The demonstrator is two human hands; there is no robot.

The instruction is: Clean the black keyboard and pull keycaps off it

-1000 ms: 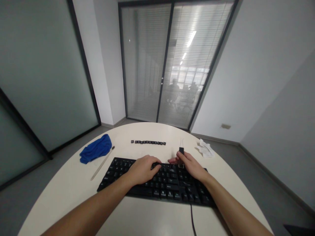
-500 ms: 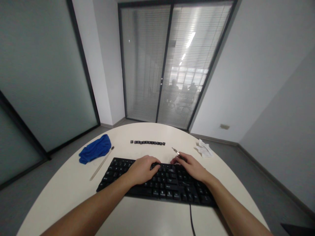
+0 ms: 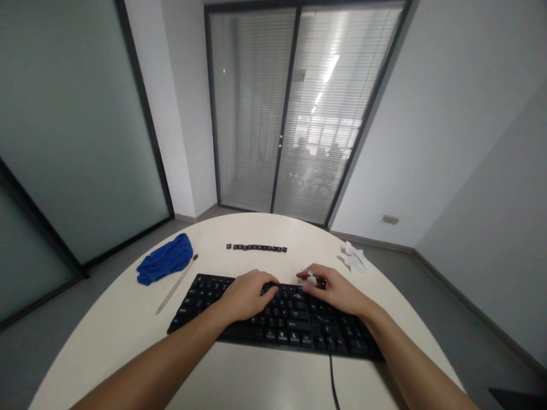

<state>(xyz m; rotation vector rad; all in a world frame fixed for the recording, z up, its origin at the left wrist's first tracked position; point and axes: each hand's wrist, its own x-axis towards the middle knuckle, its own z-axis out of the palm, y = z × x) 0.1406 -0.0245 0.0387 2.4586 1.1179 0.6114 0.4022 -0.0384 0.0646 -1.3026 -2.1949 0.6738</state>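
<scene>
A black keyboard (image 3: 294, 324) lies across the table in front of me. My left hand (image 3: 248, 294) rests over its upper middle, thumb and fingers closed at the far edge; what the fingertips press on is partly hidden. Over the keyboard's upper right is my right hand (image 3: 331, 288), holding a slim tool (image 3: 320, 281) with a dark handle and metal tip, like a small screwdriver. Thumb and fingers are bent around this tool, hiding much of it. Beyond the keyboard, several loose black keycaps (image 3: 256, 247) stand in a row.
A blue cloth (image 3: 166, 261) and a thin brush (image 3: 176, 286) with a pale handle lie on the left. Crumpled white tissue (image 3: 355, 259) sits near the right edge of the round table (image 3: 106, 336). The keyboard's cable (image 3: 333, 381) runs toward me.
The right hand has turned the tool, so its metal tip no longer points out up and left but sits close to the fingers. The left hand and keyboard have stayed put.
</scene>
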